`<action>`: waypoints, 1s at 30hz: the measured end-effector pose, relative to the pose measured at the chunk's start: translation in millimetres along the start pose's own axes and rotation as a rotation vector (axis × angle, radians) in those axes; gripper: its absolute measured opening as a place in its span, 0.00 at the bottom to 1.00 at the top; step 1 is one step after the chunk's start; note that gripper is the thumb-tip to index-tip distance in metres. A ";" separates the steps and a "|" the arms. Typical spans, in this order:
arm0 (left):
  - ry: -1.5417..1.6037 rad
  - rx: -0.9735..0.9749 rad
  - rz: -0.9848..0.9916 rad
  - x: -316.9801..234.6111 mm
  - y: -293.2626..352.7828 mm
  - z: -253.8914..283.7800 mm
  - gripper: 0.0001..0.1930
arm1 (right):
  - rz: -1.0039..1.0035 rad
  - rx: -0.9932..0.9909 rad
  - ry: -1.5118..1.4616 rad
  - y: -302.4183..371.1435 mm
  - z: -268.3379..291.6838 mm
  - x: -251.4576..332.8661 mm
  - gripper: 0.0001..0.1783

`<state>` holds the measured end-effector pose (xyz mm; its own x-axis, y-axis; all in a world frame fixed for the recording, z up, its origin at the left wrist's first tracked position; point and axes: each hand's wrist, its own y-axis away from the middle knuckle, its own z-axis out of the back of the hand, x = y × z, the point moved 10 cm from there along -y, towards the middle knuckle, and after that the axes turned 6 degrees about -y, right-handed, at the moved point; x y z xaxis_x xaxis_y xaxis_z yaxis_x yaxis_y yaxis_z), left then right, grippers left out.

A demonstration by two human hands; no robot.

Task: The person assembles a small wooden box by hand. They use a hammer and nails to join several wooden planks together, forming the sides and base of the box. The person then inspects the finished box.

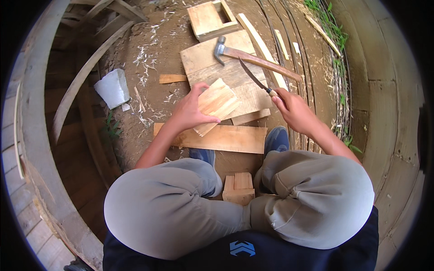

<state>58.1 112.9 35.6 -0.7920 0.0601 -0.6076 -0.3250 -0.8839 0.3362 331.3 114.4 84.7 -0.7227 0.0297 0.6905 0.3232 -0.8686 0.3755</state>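
Observation:
My left hand [193, 108] grips a short wooden block [219, 101] by its left side, thumb along the near edge and fingers behind. The block is tilted above several flat boards [248, 97]. In my right hand [293, 108] is a knife [254, 77] with a dark curved blade and a short handle; its tip points up and left, apart from the block. Just beyond the knife, a claw hammer [260, 61] with a wooden handle lies across the boards, its head to the left. A long plank [221, 137] lies on the ground near my feet.
A wooden box [210, 20] with a square opening stands at the far side. A pale stone [113, 88] sits at left beside a dark wood-framed opening [90, 131]. Small wood pieces [238, 187] lie between my shoes. Shavings dot the dirt; a plank wall [384, 113] rises at right.

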 end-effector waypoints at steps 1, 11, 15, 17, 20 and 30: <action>-0.042 0.012 -0.038 -8.8 -3.4 -8.7 0.48 | 0.030 -0.052 -0.013 9.7 2.1 -4.2 0.15; -0.454 -0.156 -0.183 -40.9 0.3 -39.7 0.50 | -0.023 -0.024 -0.208 64.2 -30.9 -27.3 0.19; -0.404 -0.156 -0.176 -41.2 -1.8 -44.8 0.50 | 0.000 -0.063 -0.214 64.4 -35.1 -29.6 0.18; -0.413 -0.185 -0.190 -41.1 -0.2 -45.1 0.50 | -0.015 -0.041 -0.204 62.6 -37.2 -27.9 0.18; -0.427 -0.245 -0.221 -41.6 1.6 -47.2 0.51 | -0.047 0.004 -0.173 62.3 -37.9 -26.4 0.18; -0.410 -0.313 -0.225 -41.3 3.9 -53.4 0.52 | 0.060 -0.062 -0.177 61.5 -24.6 -10.1 0.12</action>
<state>117.1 82.1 23.6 -0.8770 0.3834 -0.2895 -0.3899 -0.9201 -0.0374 343.5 48.5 85.6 -0.5829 0.0584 0.8105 0.3203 -0.9001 0.2952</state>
